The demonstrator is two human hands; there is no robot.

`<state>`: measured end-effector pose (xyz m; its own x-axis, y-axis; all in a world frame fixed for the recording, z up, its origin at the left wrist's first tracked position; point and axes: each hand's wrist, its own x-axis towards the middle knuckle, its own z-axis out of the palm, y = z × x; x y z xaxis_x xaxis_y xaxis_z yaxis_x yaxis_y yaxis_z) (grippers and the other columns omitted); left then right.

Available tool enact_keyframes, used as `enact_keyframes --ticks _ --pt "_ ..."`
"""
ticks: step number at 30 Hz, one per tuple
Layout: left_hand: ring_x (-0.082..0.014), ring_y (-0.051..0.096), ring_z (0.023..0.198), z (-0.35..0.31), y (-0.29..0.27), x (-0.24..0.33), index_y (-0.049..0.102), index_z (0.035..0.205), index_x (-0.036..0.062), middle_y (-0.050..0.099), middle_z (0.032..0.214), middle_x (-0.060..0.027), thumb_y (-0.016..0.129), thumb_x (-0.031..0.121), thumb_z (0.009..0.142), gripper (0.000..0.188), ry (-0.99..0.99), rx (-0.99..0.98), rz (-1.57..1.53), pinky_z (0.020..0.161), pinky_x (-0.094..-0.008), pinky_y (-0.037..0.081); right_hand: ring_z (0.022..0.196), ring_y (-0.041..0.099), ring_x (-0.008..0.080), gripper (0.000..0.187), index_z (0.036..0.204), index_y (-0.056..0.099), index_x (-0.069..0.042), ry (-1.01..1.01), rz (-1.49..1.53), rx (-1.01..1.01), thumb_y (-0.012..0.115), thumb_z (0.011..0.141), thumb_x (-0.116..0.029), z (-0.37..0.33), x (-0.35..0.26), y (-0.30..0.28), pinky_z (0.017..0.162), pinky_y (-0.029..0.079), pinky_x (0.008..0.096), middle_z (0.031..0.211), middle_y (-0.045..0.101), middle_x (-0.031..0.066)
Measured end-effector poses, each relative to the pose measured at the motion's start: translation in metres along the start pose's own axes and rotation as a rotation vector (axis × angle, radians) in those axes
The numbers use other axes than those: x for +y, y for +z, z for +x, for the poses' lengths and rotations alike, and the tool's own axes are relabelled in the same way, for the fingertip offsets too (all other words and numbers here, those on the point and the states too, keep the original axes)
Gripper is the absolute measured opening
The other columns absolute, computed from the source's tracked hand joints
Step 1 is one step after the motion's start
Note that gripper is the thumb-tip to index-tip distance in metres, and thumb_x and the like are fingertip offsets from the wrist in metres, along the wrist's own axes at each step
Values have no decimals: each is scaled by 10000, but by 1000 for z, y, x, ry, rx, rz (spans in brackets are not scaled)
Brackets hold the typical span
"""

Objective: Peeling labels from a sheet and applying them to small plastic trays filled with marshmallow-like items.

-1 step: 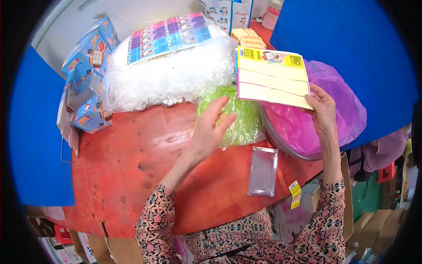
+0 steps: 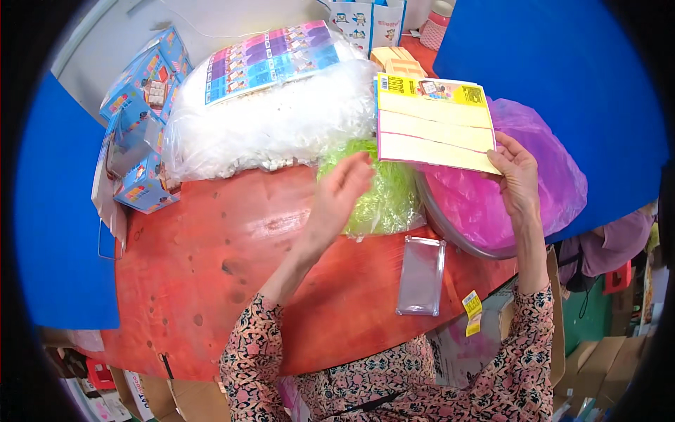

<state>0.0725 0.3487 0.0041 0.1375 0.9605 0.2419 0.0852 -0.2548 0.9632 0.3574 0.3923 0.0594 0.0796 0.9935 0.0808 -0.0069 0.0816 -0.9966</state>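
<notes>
My right hand (image 2: pixel 517 172) grips the lower right corner of a sticker sheet (image 2: pixel 436 133), thumb on top. The sheet has pale yellow bare strips and a printed yellow band with a small picture along its top edge. Left of it, my left hand (image 2: pixel 341 193) hovers above a clear bag of bright green shreds (image 2: pixel 387 197). Its fingers are stretched out and slightly curled, a bit blurred, and nothing shows in them. On the red table in front lies a clear plastic case (image 2: pixel 420 276). A loose yellow sticker (image 2: pixel 472 313) is by the table's edge, close to my right forearm.
A large clear bag of white pieces (image 2: pixel 274 126) carries printed sticker sheets (image 2: pixel 271 60) on top. Blue printed boxes (image 2: pixel 144 183) stand at the left. A basin (image 2: pixel 450 228) lined with pink plastic (image 2: pixel 541 169) sits at the right. Blue panels (image 2: pixel 555 63) flank the table.
My left hand's fingers have drawn closer together. The sticker sheet has shifted very slightly left; my right hand still holds it.
</notes>
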Motion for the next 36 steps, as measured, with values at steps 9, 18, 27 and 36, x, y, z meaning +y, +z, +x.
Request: enact_keyframes --ticks 9,18,27,36 --pt "-255 629 955 57 -23 28 473 1218 -41 596 1123 -164 508 33 885 343 -167 262 -612 817 -411 548 746 617 104 265 1073 609 56 -215 -483 -280 572 844 -72 64 -35 59 589 523 237 883 650 79" --pt "-243 650 890 135 -59 -1 492 1106 -53 592 1071 -170 436 -80 833 280 107 654 -298 696 -348 603 896 628 366 489 968 622 72 -438 -1088 26 677 759 -367 212 3 77 777 485 463 937 659 213" --pt "-239 636 899 171 -47 -64 471 1129 -72 578 1082 -164 489 -51 779 351 -86 699 -1 662 -327 599 1091 572 356 1081 1286 328 171 5 -1162 -196 720 617 -581 205 30 106 885 481 408 1162 546 322" --pt "-283 585 931 165 -48 -72 433 1127 -78 560 1074 -203 563 90 780 407 -73 735 396 727 -357 515 819 673 255 674 968 656 71 138 -756 -224 750 609 -492 239 64 62 673 533 351 959 666 206"
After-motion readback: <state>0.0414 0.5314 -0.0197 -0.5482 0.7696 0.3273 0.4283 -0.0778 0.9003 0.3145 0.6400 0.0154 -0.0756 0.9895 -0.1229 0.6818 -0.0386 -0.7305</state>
